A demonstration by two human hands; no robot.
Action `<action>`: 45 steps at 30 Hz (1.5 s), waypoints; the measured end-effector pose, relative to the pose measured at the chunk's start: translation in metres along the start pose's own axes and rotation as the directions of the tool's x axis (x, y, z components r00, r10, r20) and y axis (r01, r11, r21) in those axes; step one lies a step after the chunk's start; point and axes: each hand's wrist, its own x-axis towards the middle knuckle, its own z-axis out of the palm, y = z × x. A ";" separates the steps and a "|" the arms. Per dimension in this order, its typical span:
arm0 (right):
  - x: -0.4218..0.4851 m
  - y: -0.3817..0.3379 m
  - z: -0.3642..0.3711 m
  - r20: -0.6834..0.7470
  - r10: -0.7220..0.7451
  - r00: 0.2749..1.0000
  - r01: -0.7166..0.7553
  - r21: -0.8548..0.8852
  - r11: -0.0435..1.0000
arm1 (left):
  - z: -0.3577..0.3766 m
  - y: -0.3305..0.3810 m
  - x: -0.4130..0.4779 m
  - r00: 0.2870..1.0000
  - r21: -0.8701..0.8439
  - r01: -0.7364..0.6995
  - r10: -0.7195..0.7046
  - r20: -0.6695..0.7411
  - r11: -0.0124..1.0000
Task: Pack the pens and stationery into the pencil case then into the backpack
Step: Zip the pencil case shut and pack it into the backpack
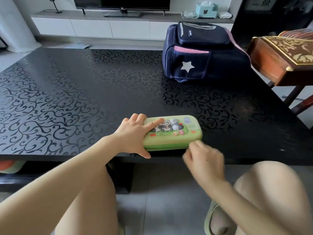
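A green pencil case [183,133] with panda pictures lies closed at the front edge of the black table [84,92]. My left hand [133,133] presses flat on its left end, thumb against the near side. My right hand [201,156] is blurred, its fingertips pinched at the case's front right corner, where the zip runs; the zip pull itself is hidden. A navy backpack [203,53] with pink trim and a silver star stands at the table's far right, its top flap shut. No loose pens or stationery show.
A carved wooden instrument [281,55] on a stand juts in beside the backpack at the right. Behind the table stand a white TV cabinet [101,26] and a tissue box [205,10]. My knees sit below the table's front edge.
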 end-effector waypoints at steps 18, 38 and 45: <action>0.131 0.055 0.000 0.593 -0.145 0.792 -0.079 0.335 0.939 | -0.004 -0.003 0.003 0.995 -0.045 -0.082 0.084 0.050 0.996; 0.116 0.237 -0.009 0.501 0.505 0.703 -0.343 -0.384 0.857 | -0.095 0.073 0.163 0.950 0.250 -0.050 0.123 -0.286 0.967; 0.130 0.250 0.009 0.431 0.608 0.667 -0.375 -0.511 0.773 | -0.115 0.130 0.280 0.921 0.444 -0.016 0.186 -0.343 0.896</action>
